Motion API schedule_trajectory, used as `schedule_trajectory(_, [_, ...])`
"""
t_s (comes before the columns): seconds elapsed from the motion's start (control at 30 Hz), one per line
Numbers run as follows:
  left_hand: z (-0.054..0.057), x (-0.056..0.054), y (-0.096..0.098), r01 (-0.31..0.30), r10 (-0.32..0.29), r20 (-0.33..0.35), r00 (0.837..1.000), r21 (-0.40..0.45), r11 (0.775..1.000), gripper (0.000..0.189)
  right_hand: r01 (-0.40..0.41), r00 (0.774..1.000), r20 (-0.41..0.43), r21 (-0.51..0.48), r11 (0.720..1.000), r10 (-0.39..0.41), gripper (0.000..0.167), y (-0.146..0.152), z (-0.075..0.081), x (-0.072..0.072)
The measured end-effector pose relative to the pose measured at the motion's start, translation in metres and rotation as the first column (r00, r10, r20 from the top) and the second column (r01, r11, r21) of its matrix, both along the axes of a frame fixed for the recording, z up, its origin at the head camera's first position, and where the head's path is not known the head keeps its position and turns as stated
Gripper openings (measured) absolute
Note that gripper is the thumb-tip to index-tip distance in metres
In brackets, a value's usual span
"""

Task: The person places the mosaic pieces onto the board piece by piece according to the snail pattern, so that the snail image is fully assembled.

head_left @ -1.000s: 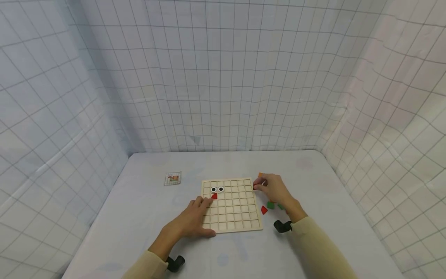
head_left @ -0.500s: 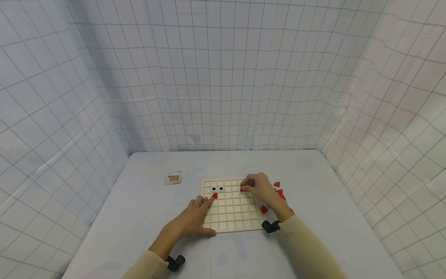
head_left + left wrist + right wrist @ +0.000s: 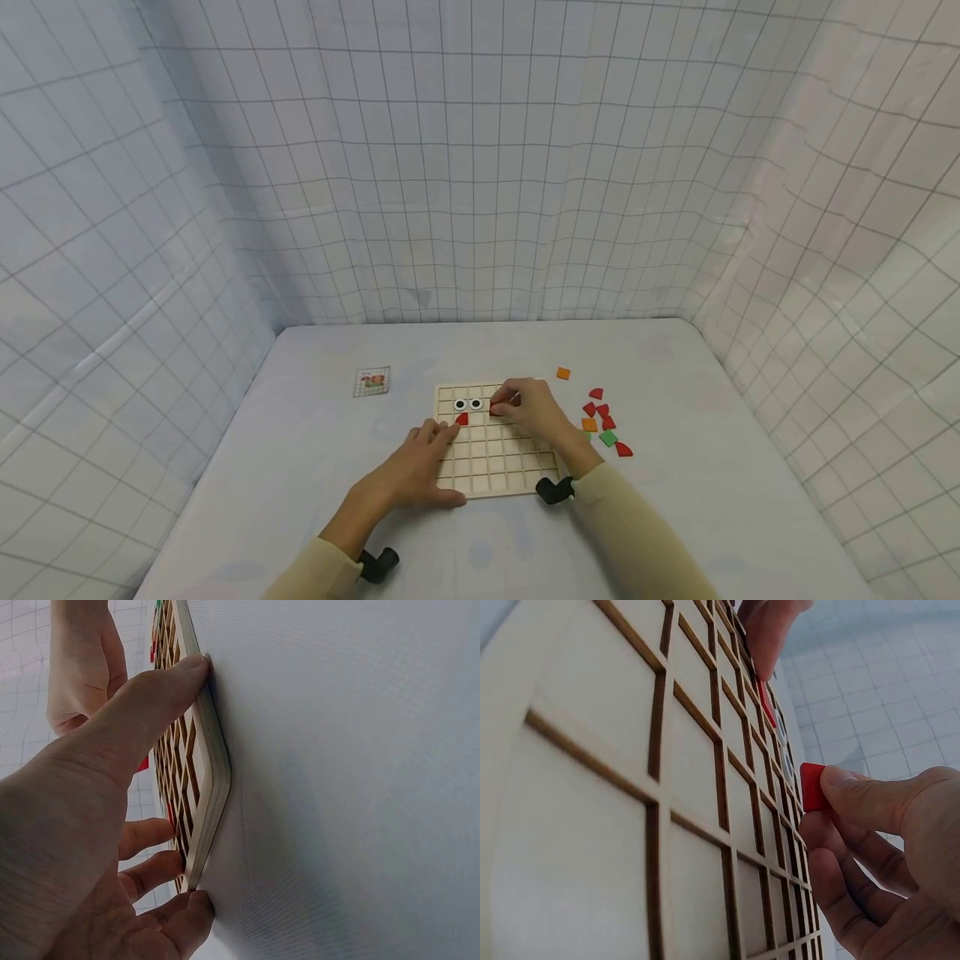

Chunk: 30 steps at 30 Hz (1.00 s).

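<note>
A pale wooden grid board (image 3: 480, 467) lies on the table. Two round eye tiles (image 3: 476, 404) sit side by side in its upper left cells, with a red rounded tile (image 3: 462, 419) below the left one. My left hand (image 3: 416, 475) rests spread at the board's left side. Its thumb touches the front edge, and a fingertip is at the red tile. Over the upper middle of the board, my right hand (image 3: 534, 414) pinches another red tile (image 3: 812, 787) between thumb and fingers, right of the eyes. In the right wrist view this tile is just above the grid.
Right of the board lie several loose tiles: red ones (image 3: 596, 393), orange squares (image 3: 563, 373) and green ones (image 3: 608, 437). A small picture card (image 3: 372, 381) lies at the back left. White gridded cloth (image 3: 480, 208) surrounds the table at the back and sides.
My right hand has moved left with the red tile, from the board's right edge to beside the eye tiles. More loose tiles are uncovered. The left hand has stayed in place.
</note>
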<state>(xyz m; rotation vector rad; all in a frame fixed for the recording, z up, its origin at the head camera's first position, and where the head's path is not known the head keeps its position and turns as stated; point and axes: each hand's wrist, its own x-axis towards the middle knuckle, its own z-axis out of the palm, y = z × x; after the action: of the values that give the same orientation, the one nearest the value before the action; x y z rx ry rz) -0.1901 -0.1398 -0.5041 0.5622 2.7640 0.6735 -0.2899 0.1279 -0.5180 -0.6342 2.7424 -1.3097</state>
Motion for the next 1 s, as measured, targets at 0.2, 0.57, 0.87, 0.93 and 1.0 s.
schedule_trajectory(0.2, [0.001,0.001,-0.001,0.008,-0.008,-0.001,1.000,0.018,1.000,0.121,-0.020,1.000,-0.001,-0.001,1.000,0.020,0.005,-0.016,-0.004,0.000])
schedule_trajectory(0.57, [0.001,-0.001,-0.002,0.006,-0.005,-0.015,1.000,0.009,1.000,0.117,-0.049,0.998,-0.040,0.031,0.998,0.050,0.005,-0.034,-0.008,0.004])
schedule_trajectory(0.87, [-0.001,0.000,-0.001,0.003,-0.003,-0.012,1.000,-0.002,1.000,0.115,-0.016,0.997,-0.070,0.064,0.998,0.020,0.004,-0.038,-0.007,0.009])
schedule_trajectory(0.93, [-0.001,0.000,-0.001,0.006,-0.006,-0.016,1.000,0.003,1.000,0.115,-0.020,0.997,-0.077,0.070,0.997,0.026,0.004,-0.038,-0.007,0.009])
schedule_trajectory(1.0, [0.000,-0.001,-0.001,0.010,-0.010,-0.021,1.000,0.008,1.000,0.115,-0.024,0.996,-0.083,0.080,0.997,0.031,0.004,-0.038,-0.007,0.008])
